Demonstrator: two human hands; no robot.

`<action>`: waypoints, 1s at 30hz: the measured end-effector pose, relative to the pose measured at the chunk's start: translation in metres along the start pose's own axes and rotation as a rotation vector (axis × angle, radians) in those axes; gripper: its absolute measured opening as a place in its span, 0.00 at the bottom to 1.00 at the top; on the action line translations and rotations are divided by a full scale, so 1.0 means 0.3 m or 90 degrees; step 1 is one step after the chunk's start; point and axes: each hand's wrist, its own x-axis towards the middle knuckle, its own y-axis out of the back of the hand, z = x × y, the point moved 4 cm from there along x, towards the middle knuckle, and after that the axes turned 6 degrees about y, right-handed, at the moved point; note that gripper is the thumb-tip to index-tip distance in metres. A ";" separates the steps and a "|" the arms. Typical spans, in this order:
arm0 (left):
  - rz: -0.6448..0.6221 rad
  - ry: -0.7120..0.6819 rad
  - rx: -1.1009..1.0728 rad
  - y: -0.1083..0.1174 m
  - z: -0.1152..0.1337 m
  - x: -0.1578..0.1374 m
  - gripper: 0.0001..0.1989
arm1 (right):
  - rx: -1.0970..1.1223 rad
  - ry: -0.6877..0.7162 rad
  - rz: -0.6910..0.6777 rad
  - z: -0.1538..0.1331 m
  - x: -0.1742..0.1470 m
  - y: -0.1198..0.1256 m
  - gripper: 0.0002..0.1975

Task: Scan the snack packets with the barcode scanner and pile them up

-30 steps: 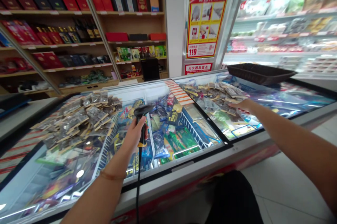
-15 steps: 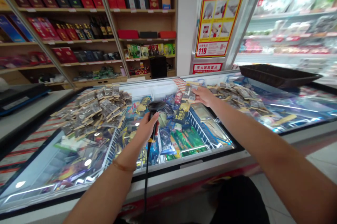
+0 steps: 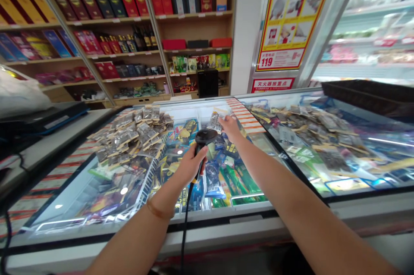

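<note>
The person's left hand (image 3: 193,162) comes up from the bottom left, with a thin brown band (image 3: 159,210) on the wrist. Its fingers are wrapped around the handle of a black plastic scanner with a round head (image 3: 205,136), and the thumb lies along the near side. The scanner is above the middle of a white chest freezer with a glass top (image 3: 242,232). Its long handle runs up and leans a little to the right, with the head at the far end. A thin black cord (image 3: 184,236) hangs down from the handle.

The right arm stretches in from the bottom right, and the right hand (image 3: 230,128) bends in toward the left. Its fingers pinch the right side of a small flat see-through packet (image 3: 213,121). The packet is just past the scanner's head and slants. Fingers cover part of it, so its long way is hard to tell. A pile of grey and tan packets (image 3: 132,137) lies to the left.
</note>
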 end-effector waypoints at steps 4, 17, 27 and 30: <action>-0.011 0.011 0.008 -0.002 0.003 -0.007 0.27 | 0.042 -0.033 0.009 0.006 0.004 -0.007 0.19; -0.006 0.013 -0.004 -0.001 -0.009 -0.010 0.25 | 0.031 -0.021 -0.006 0.018 0.005 -0.014 0.16; 0.036 0.026 -0.032 -0.005 -0.003 -0.016 0.27 | -0.101 -0.009 0.045 -0.001 -0.006 0.008 0.15; 0.111 0.043 -0.079 0.027 0.024 -0.038 0.28 | -0.122 -0.026 0.055 -0.002 -0.013 0.005 0.15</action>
